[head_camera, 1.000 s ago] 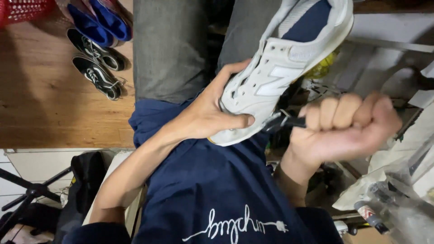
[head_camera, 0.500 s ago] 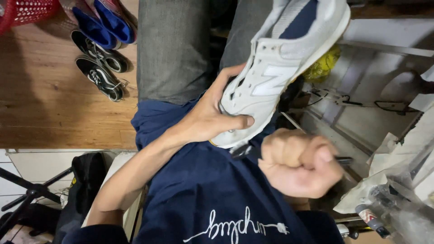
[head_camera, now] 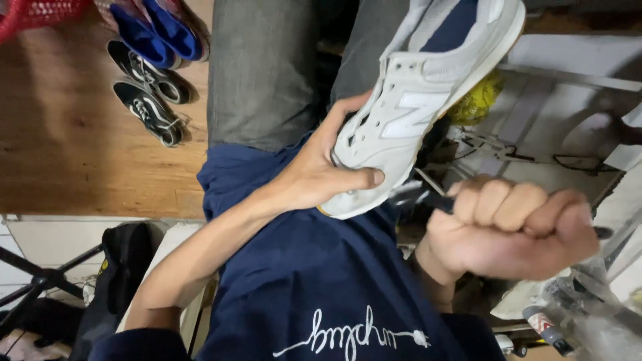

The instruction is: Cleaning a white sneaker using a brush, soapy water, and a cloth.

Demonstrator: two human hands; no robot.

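Presently: left hand [head_camera: 314, 175] is clamping the grey sneaker [head_camera: 418, 100] over the lap; right hand [head_camera: 511, 227] is fisting a dark tool [head_camera: 421, 196] at its toe, risking a slip into the thumb.

Pale grey sneaker [head_camera: 428, 100] with white side patch, navy lining; navy shirt [head_camera: 321, 281]; black-and-white shoes [head_camera: 147, 87].

Pale grey sneaker [head_camera: 414, 100] tilted toe-down over lap; dark tool [head_camera: 418, 195] at toe.
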